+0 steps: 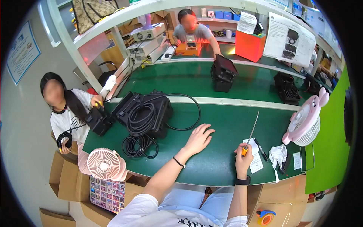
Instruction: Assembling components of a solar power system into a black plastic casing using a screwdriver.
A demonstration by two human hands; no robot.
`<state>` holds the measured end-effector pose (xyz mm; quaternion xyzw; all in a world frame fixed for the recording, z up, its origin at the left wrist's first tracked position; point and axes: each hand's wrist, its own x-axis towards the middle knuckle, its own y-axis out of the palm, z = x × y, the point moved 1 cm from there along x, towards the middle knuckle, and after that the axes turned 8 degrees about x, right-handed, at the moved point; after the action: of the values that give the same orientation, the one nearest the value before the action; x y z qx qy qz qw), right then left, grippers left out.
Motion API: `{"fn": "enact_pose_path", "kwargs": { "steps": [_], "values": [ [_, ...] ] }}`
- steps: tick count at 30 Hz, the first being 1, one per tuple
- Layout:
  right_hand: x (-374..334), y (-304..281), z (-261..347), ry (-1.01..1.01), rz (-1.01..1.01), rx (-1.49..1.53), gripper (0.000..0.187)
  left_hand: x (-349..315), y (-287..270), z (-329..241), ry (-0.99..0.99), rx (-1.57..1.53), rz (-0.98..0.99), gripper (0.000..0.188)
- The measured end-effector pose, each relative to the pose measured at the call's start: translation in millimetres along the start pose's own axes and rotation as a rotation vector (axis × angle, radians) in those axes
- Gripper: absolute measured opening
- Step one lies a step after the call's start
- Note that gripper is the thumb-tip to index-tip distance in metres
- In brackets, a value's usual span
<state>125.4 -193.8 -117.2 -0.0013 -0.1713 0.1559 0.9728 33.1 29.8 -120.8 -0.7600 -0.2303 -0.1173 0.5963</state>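
Observation:
My left hand (198, 139) rests with fingers spread on the green tabletop (217, 117), holding nothing. In my right hand (244, 162) is a screwdriver (245, 151) with an orange-yellow handle, its long thin shaft pointing away from me. Beside that hand lie a black pen (260, 148) and a white paper slip (256, 163). To the left of my left hand, a bulky black case (162, 113) carries a coiled black cable (140, 120). One loop of cable reaches toward my left hand, apart from its fingers. Another cable coil (137, 146) lies in front of the case.
A pink fan (104, 165) stands front left, another pink fan (303, 123) right, near crumpled white tissue (278, 155). At left a person (70, 104) handles a black box (100, 120). Across the bench, another person (193, 32) reaches to a black device (224, 73). A white rail (227, 101) crosses the bench.

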Motion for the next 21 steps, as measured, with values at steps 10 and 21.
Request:
{"fn": "enact_pose_path", "kwargs": {
  "steps": [10,21],
  "values": [
    [7,-1,-1,0.023,-0.091,0.007,0.005,24,-4,-10,-0.118,-0.240,-0.149,0.050],
    [9,-6,-7,0.042,-0.159,0.013,0.007,215,48,42,-0.846,-0.805,-0.333,0.059]
  ]
}}
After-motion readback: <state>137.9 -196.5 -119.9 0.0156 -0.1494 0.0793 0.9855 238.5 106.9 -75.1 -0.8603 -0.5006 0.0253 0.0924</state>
